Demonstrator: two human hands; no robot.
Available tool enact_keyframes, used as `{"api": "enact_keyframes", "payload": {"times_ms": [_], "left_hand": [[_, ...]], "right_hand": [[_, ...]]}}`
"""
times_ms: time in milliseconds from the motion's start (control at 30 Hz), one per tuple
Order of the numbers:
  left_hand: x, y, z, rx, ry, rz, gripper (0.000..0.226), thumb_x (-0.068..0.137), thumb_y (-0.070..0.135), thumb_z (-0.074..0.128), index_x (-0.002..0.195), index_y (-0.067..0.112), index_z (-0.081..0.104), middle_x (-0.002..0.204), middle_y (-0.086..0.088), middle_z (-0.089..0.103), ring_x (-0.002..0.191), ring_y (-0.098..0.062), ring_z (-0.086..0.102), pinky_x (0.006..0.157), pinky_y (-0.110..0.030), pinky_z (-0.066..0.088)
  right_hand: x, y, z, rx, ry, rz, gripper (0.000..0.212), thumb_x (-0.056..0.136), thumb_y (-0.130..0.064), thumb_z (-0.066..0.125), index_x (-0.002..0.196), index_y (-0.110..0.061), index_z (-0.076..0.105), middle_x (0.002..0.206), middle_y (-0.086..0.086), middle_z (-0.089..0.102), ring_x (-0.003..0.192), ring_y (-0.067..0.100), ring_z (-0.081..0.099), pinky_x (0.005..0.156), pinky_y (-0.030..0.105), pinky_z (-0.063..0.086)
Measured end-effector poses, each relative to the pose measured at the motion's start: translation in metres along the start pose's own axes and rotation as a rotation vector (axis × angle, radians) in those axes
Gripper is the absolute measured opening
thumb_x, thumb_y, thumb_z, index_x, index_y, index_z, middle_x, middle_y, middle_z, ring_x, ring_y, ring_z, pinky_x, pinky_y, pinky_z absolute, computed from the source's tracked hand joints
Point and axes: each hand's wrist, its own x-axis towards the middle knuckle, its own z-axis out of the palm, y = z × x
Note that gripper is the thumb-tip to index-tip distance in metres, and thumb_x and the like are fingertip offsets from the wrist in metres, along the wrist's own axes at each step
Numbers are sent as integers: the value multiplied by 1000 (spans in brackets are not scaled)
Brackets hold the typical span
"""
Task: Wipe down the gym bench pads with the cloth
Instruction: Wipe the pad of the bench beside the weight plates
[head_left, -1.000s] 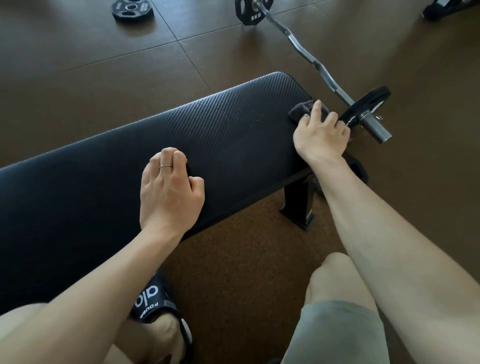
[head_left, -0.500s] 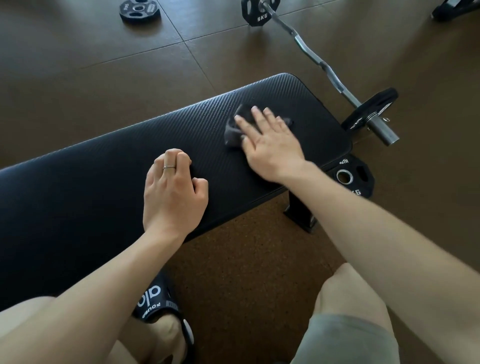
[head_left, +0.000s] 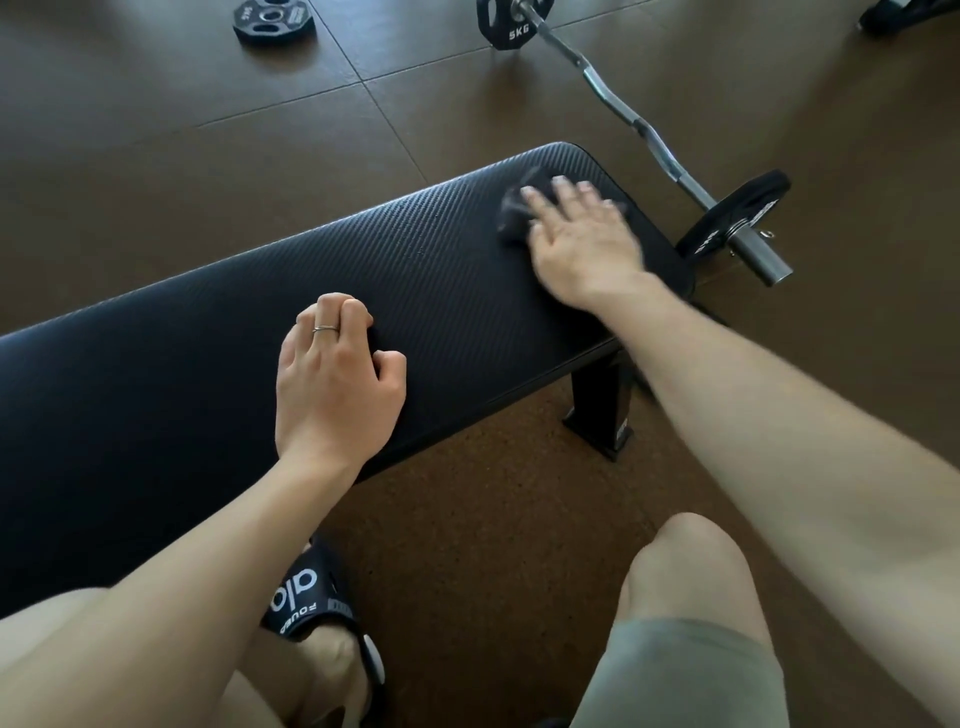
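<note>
My right hand (head_left: 579, 244) lies flat in the upper right of the frame, fingers straight and spread, pressing a small dark grey cloth (head_left: 511, 221) onto the long black ribbed bench pad (head_left: 218, 384) near its far right end. The cloth is bunched under my fingertips and shows mainly at the left side of the hand; both are blurred. This worktop runs slantwise from the left edge of the frame up toward the upper right.

My left hand (head_left: 337, 384) rests at the middle of the frame on the pad's near edge, fingers curled under into a loose fist that holds nothing, a thin silver ring (head_left: 325, 328) on one finger.

Below the pad's right end stands a black metal bench leg (head_left: 602, 410) on the brown floor (head_left: 493, 519). Past that end, a chrome curl bar (head_left: 631, 122) lies on the floor with a black plate at each end, the far one marked 5KG (head_left: 511, 28). A separate black weight plate (head_left: 270, 21) lies at the upper left. At the bottom are my black slide sandal (head_left: 311, 597) with white lettering and my bare knee (head_left: 691, 566) above grey shorts.
</note>
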Motion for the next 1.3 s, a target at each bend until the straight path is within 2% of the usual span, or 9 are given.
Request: {"api": "enact_keyframes", "payload": {"times_ms": [100,200,367,567,700,867,1100,1200,1300], "left_hand": [[0,1,0,-7,3,-10,28,94,25,55,119,12,51,128,-7,50,126,-30,47,111,-53,40],[-1,2,1,13,8,-4,28,94,25,53,118,11,50,127,-8,49,125,-31,47,111,-53,40],[-1,3,0,27,3,1,25,94,22,54,116,10,50,127,-9,49,126,-31,45,111,-54,40],[-1,3,-1,16,3,4,26,93,23,52,116,11,50,126,-8,49,126,-30,46,111,-53,41],[-1,3,0,18,6,1,27,94,23,53,117,10,50,127,-9,50,126,-31,47,111,-53,41],[-1,3,0,41,2,6,28,95,23,53,119,10,50,128,-9,49,127,-31,45,111,-52,40],[-1,2,1,47,5,13,31,94,25,50,121,9,50,130,-9,50,128,-31,47,112,-53,41],[-1,2,2,54,7,7,30,95,22,52,122,8,51,129,-10,50,129,-31,46,113,-51,40],[-2,1,3,67,7,18,34,95,23,49,125,6,51,130,-12,51,128,-30,47,113,-49,41]], "right_hand": [[-12,51,-7,104,2,231,56,108,-48,16,163,-40,11,170,6,16,153,33,22,122,47,19],[-47,59,2,204,80,355,56,109,-47,19,163,-38,14,154,17,33,136,40,37,113,51,31],[-107,25,31,422,233,502,57,109,-49,23,163,-35,11,152,22,26,138,43,37,109,52,41],[-62,39,12,333,140,521,57,109,-44,20,164,-34,9,156,28,23,140,45,30,118,52,24],[-40,45,1,159,108,448,58,109,-44,17,165,-28,11,159,27,30,145,43,30,122,51,19],[-81,-6,27,93,139,197,58,110,-42,17,165,-26,8,171,20,-3,159,32,-6,128,43,-5],[-22,-37,16,55,57,124,59,110,-42,14,165,-25,4,171,18,-6,159,31,-7,128,44,-5],[-35,-89,26,74,23,-157,58,110,-41,18,165,-25,7,172,14,-3,159,27,-5,128,42,-5],[-87,-94,36,58,4,-418,57,110,-42,18,165,-31,7,173,7,-3,159,19,-8,129,39,-4]]}}
